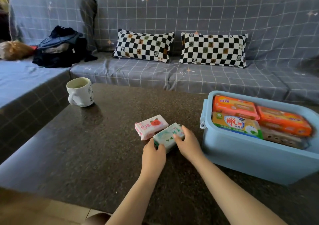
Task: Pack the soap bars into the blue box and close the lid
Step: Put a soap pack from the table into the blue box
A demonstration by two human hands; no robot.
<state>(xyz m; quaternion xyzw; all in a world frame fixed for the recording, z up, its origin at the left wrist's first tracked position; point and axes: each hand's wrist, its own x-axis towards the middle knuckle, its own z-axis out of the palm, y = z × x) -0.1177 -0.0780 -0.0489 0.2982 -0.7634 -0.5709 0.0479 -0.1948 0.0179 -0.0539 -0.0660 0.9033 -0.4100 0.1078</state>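
On bench: both hands grip green soap [168, 135].
Pink soap [150, 126] touches at ten o'clock; lifting may drag it.

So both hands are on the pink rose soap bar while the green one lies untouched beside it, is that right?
Not quite: in the head view the left hand and right hand are on the green soap bar; the pink rose soap bar lies untouched beside it.

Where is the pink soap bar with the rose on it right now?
The pink soap bar lies on the dark table near the middle of the head view, touching the green soap bar that both hands grip, left of the blue box.
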